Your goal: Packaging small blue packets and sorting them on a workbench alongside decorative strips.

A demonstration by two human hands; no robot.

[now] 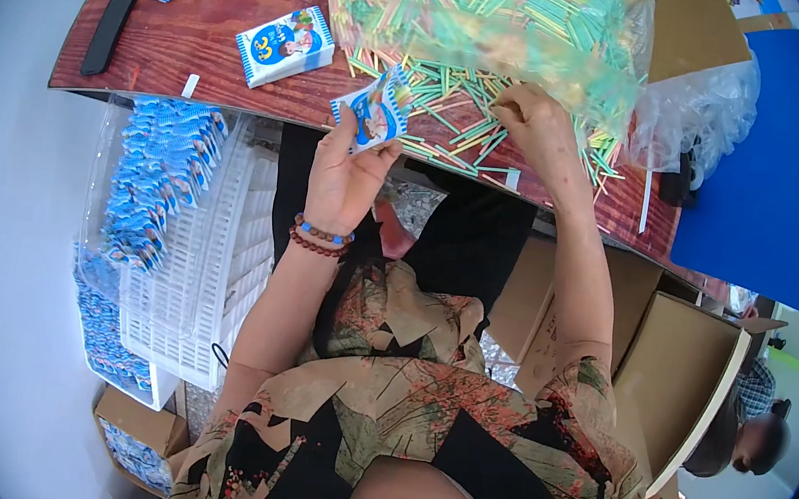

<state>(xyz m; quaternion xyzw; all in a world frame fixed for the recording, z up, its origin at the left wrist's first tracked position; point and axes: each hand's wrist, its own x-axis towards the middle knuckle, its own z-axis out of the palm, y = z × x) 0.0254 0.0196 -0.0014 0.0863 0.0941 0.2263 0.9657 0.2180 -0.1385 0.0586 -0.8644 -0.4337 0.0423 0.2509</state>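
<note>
Reddish-brown wood-grain surface (165, 37). Left hand (346, 177): thumb and fingers pinching one tilted blue-and-white packet (374, 110) at the near edge. Right hand (540, 137): fingertips drawn together over loose, thin pastel sticks (444, 104); grip contents, cannot tell. Beyond: clear plastic bag (488, 34), more sticks inside. Leftward: spare blue-and-white packets (287, 46). Progress, judged: midway; many packets heaped below (162, 178), sticks plentiful.

Left hand (349, 174) holds packet (377, 111) (right hand (539, 132) near straws (441, 88)).
</note>
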